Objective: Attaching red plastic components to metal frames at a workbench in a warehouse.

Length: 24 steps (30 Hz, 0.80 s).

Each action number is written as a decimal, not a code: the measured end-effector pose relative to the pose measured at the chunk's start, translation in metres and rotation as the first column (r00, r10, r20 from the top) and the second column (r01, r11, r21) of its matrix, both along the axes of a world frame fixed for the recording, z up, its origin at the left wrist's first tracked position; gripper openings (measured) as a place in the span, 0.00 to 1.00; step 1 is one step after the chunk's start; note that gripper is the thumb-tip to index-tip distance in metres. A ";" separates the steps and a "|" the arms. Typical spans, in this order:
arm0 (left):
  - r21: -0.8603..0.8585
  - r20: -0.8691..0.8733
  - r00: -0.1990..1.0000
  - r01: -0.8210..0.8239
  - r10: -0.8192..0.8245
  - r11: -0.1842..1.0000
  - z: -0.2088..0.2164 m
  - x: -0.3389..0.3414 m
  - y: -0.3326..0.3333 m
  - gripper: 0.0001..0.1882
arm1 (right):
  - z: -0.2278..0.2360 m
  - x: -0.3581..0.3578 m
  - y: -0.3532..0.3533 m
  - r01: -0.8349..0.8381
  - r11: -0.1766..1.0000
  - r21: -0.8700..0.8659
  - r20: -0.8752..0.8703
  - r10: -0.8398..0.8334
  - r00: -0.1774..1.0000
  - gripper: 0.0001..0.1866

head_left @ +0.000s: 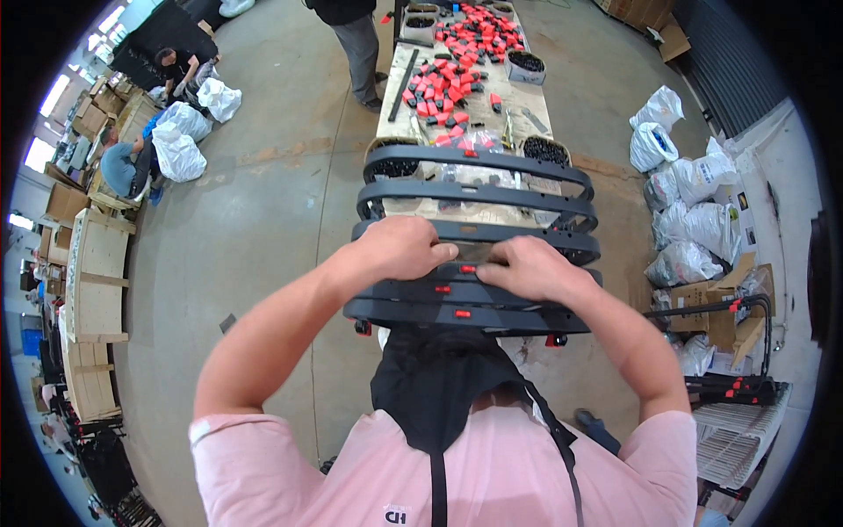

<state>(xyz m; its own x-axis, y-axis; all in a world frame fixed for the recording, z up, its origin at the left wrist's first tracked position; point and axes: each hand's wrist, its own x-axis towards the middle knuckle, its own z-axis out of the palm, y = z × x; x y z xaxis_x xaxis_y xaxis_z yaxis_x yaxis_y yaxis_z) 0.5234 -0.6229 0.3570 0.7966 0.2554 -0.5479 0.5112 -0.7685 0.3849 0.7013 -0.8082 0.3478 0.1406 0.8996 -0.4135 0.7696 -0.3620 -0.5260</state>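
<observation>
Several black curved frames (pixel 413 190) stand in a row across the near end of the table, each with rounded ends. Over one of the nearer bars lies my left hand (pixel 397 249), its fingers curled down and its thumb pointing right. My right hand (pixel 534 269) is bent over the same group of bars, fingertips closed against a bar beside a small red piece (pixel 468 269). Two more bars lie closer to my body, with another red piece (pixel 463 314) set in the nearest one. My palms and the bars hide part of the fingers.
The long table (pixel 393 127) carries a heap of red-and-black parts (pixel 448 83) and boxes of small black parts (pixel 544 151). A person (pixel 349 53) stands at its far left. White sacks (pixel 702 176) and cartons line the right wall; two people sit at the left.
</observation>
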 end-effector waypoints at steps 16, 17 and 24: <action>-0.957 0.289 0.402 0.097 0.869 0.273 0.003 -0.015 -0.060 0.41 | 0.020 -0.054 0.014 -0.024 0.604 0.797 0.079 -0.065 0.995 0.20; -0.965 0.255 0.408 0.158 0.877 0.207 -0.002 -0.017 -0.056 0.33 | 0.013 -0.051 0.013 -0.026 0.603 0.797 0.085 -0.070 0.994 0.20; -0.526 0.795 0.294 -0.101 0.531 0.844 -0.009 -0.023 -0.065 0.21 | -0.004 -0.040 0.000 0.625 0.671 0.400 -0.841 -0.003 0.541 0.10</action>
